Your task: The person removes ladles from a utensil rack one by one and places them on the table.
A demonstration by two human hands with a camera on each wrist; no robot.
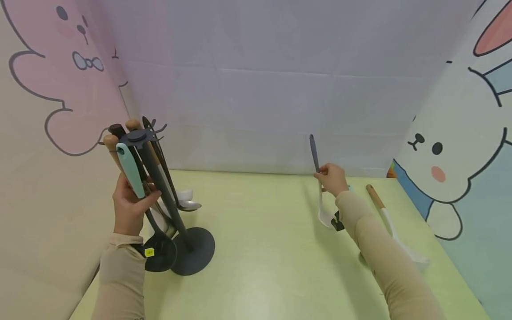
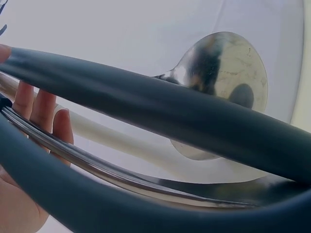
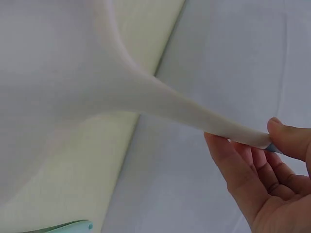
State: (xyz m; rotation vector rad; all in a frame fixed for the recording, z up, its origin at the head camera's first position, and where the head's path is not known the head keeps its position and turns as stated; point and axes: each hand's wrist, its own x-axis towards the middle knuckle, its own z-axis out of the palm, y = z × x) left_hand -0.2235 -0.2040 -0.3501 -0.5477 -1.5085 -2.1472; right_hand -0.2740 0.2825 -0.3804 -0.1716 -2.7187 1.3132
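My left hand (image 1: 130, 206) grips a dark utensil stand (image 1: 162, 186) by its pole, among the hanging utensils. In the left wrist view the fingers (image 2: 43, 109) curl behind the pole. On the stand hang a black ladle (image 1: 161, 251), a mint-handled utensil (image 1: 131, 171), a steel ladle (image 1: 189, 205) and wooden-handled ones. At the right, my right hand (image 1: 332, 178) pinches a white kitchen utensil (image 3: 170, 104) with a grey handle (image 1: 314, 153), where the white neck meets the handle. It is held nearly upright, its broad white head low over the table.
To the right of the right forearm, a white turner (image 1: 390, 222) with a wooden handle lies on the pale green table (image 1: 260, 266). The end of a mint handle (image 3: 73, 227) shows in the right wrist view. Printed cloth walls (image 1: 260, 102) enclose the back and sides.
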